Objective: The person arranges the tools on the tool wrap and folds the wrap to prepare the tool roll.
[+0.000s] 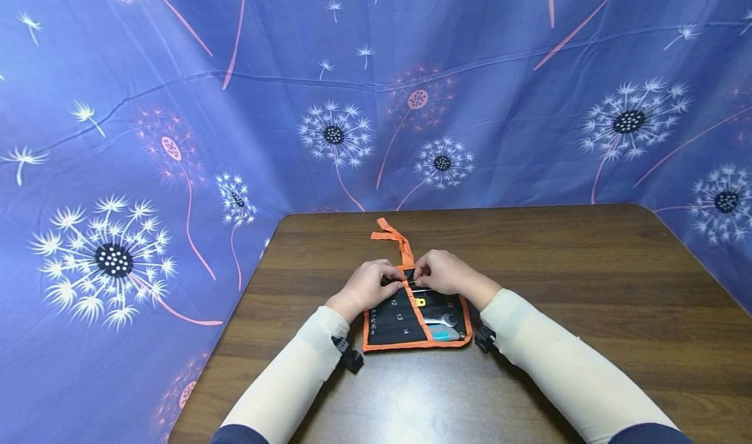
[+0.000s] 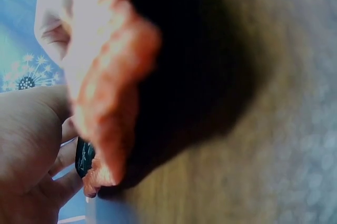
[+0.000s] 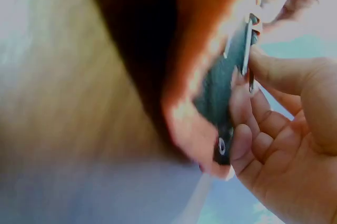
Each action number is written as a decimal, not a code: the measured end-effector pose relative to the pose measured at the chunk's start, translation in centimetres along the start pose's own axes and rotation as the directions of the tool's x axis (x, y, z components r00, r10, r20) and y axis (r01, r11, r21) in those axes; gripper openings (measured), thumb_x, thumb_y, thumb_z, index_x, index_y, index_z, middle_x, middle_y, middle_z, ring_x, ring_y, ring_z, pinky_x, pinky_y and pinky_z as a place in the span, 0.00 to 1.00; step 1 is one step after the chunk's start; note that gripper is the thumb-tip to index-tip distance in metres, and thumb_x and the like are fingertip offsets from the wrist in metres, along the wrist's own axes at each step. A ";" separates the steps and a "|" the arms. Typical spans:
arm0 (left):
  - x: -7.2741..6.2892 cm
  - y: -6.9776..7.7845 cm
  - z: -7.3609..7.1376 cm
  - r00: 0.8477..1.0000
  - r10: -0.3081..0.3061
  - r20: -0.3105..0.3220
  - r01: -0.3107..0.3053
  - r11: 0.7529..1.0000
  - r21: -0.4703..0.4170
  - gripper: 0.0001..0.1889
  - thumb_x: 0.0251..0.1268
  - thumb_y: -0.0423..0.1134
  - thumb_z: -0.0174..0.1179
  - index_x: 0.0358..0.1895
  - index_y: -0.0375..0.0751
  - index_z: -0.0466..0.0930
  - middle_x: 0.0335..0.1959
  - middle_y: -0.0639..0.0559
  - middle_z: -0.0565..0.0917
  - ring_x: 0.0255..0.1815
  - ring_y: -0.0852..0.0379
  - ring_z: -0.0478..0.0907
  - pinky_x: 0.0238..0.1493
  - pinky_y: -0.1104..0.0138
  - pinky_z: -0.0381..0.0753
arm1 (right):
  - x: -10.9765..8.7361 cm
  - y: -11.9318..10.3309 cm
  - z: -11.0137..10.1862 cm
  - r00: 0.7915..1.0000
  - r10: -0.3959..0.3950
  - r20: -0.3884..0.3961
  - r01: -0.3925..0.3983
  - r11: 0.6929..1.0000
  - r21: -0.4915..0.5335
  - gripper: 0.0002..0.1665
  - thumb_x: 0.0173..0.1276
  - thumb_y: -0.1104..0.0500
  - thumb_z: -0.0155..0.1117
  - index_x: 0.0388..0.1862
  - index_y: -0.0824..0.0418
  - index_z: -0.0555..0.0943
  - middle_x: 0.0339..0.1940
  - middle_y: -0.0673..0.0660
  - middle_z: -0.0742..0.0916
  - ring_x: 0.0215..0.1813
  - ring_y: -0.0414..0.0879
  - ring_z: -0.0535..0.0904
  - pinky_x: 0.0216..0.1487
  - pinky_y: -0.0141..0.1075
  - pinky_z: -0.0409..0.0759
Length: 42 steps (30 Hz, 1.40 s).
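A black tool pouch (image 1: 384,323) with orange trim lies unfolded on the table, printed with white numbers on its left side. My left hand (image 1: 369,286) pinches the orange band of the pockets near the top. Just right of it, my right hand (image 1: 442,272) is at the top pocket. In the right wrist view its thumb and fingers pinch a slim metal tool (image 3: 247,47), whose kind is mostly hidden. Lower pockets hold an open-end wrench (image 1: 442,320), a teal and grey utility knife (image 1: 443,332) and a small yellow item (image 1: 420,302). The left wrist view shows mainly blurred orange trim (image 2: 116,71).
Orange tie straps (image 1: 396,236) stretch from the pouch's top toward the back of the wooden table (image 1: 558,261). Behind and to the left hangs a blue cloth (image 1: 376,52) with dandelion prints. Both sleeved forearms reach in from the front, a small black camera on each wrist.
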State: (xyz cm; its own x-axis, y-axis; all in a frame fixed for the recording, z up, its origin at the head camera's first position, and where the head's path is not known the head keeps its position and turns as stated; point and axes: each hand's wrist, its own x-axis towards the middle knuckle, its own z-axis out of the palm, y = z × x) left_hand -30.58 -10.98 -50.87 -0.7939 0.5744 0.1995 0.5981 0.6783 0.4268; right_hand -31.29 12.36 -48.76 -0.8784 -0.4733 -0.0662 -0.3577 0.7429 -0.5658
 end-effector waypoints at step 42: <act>-0.4 -0.5 0.1 1.000 -0.006 0.012 0.007 0.997 -0.083 0.10 0.74 0.48 0.68 0.53 0.56 0.91 0.45 0.64 0.85 0.48 0.64 0.82 0.52 0.65 0.81 | 0.2 -1.0 0.2 0.997 0.068 -0.037 -0.070 0.995 -0.070 0.12 0.70 0.64 0.71 0.26 0.54 0.85 0.25 0.48 0.82 0.28 0.46 0.76 0.36 0.40 0.73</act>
State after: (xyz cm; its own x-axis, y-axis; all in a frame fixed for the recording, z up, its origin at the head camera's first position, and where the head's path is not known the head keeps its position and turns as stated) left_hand -30.55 -11.50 -51.30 -0.7960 0.5760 0.1863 0.5814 0.6417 0.5002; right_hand -30.99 11.42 -48.36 -0.9118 -0.4039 -0.0741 -0.3162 0.8056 -0.5010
